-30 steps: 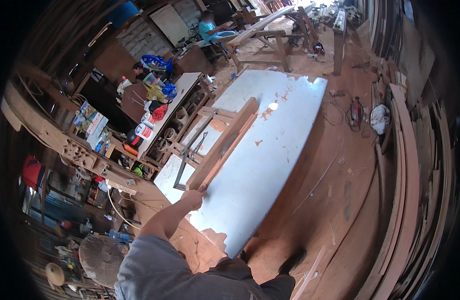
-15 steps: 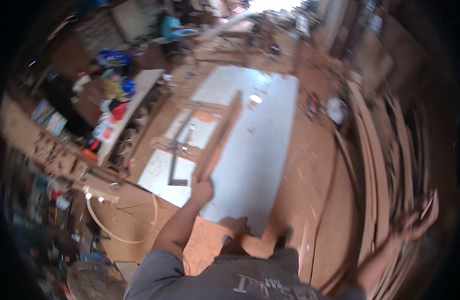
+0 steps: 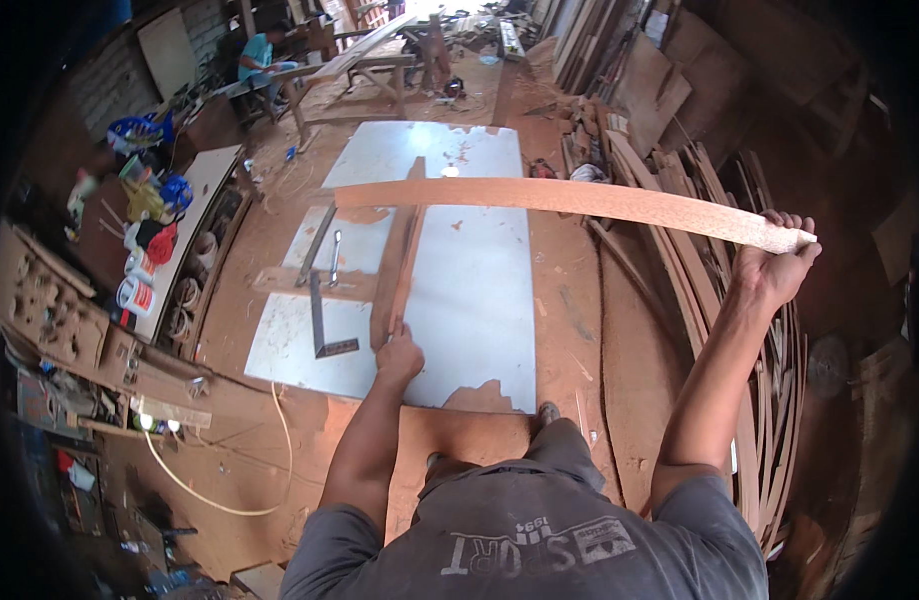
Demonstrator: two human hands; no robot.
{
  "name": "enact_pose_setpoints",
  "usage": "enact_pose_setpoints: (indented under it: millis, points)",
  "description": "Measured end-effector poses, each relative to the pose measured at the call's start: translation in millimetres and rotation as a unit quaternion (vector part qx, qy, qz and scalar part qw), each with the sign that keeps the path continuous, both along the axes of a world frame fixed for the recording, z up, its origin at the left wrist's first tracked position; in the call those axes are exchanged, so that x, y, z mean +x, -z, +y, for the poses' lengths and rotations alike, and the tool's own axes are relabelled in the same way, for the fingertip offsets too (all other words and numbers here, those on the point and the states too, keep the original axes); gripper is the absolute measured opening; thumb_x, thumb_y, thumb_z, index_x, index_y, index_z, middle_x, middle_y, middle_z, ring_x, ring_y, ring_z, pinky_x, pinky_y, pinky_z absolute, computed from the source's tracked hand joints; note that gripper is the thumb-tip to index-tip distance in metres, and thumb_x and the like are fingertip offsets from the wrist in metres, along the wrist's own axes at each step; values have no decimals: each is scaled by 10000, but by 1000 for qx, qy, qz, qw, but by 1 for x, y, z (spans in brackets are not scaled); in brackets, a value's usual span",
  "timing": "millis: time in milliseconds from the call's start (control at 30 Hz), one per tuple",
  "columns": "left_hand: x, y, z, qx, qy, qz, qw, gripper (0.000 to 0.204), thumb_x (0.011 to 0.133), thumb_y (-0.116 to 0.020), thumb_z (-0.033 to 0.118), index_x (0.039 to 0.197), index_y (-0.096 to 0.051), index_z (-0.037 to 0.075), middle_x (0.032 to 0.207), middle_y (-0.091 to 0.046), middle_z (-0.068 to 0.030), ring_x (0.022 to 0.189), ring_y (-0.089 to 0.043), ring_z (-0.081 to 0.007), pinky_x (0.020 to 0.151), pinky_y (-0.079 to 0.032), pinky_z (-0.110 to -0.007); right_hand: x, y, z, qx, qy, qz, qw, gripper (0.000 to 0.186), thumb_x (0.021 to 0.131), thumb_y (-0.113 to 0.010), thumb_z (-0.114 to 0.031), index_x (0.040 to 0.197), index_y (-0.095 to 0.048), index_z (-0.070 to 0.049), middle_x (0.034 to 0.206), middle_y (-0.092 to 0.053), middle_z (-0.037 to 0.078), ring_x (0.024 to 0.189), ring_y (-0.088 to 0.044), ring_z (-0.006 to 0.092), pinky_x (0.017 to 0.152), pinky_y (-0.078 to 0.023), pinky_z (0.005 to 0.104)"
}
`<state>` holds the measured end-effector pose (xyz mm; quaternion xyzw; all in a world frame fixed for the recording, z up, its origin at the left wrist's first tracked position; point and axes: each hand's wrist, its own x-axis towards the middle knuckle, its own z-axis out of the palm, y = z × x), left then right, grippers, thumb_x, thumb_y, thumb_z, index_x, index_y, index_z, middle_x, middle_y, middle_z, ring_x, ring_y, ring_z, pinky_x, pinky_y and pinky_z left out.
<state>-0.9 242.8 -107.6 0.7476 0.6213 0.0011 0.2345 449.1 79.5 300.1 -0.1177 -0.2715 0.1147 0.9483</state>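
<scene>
My right hand (image 3: 777, 262) is raised at the right, its fingers closed round the end of a long, pale brown wooden board (image 3: 580, 196). That board reaches left in the air across the view and passes over a second wooden board (image 3: 395, 265). The near end of the second board is gripped in my left hand (image 3: 400, 356), above a white-topped work surface (image 3: 480, 300). Left of it lie a carpenter's square (image 3: 319, 318) with a dark blade and a shiny metal wrench (image 3: 335, 257). Part of the second board is hidden behind the long one.
Many long wood strips (image 3: 755, 400) are stacked along the right. A bench (image 3: 195, 225) at the left carries bags, a white bucket (image 3: 137, 296) and red cloth. A yellowish hose or cord (image 3: 195, 500) curves over the floor. Another person (image 3: 260, 62) sits at the far left.
My right hand has come up and forward from beside the stacked strips, and a long board now spans the view from it. My left hand stays on its board; the view has shifted.
</scene>
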Motion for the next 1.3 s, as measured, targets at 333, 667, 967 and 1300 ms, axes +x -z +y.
enact_pose_setpoints:
  millis: [333, 667, 967, 1300]
  points:
    - [-7, -158, -142, 321, 257, -342, 845, 607, 910, -784, 247, 1443, -583, 39, 1374, -658, -227, 1038, -694, -389, 939, -555, -463, -74, 107, 91, -201, -200, 59, 957, 355, 1139, -488, -440, 1111, -556, -92, 914, -542, 44, 800, -540, 157, 744, -526, 307]
    - [-97, -169, -249, -215, -39, -342, 914, 595, 1104, -587, 289, 1642, -391, 128, 1166, -714, -141, 983, -721, -256, 905, -569, -394, -271, 362, 170, -376, -582, 105, 713, 398, 1115, -539, -451, 1196, -610, -69, 1003, -664, 128, 919, -652, 253, 877, -555, 400]
    - [-147, -148, -309, -332, -324, -446, 765, 614, 1139, -530, 255, 1701, -288, 207, 878, -546, 20, 699, -555, -74, 623, -493, -257, -329, 450, 159, -527, -67, -646, 548, 516, 964, -742, -337, 1403, -669, -77, 1260, -686, 150, 1215, -596, 336, 1043, -443, 488]
    - [-138, -164, -297, -367, -354, -450, 734, 574, 1166, -455, 288, 1709, -270, 253, 862, -517, 27, 614, -436, -49, 550, -409, -229, -319, 444, 183, -491, -79, -708, 501, 449, 1035, -653, -346, 1390, -674, -72, 1180, -674, 132, 1199, -595, 303, 1021, -423, 485]
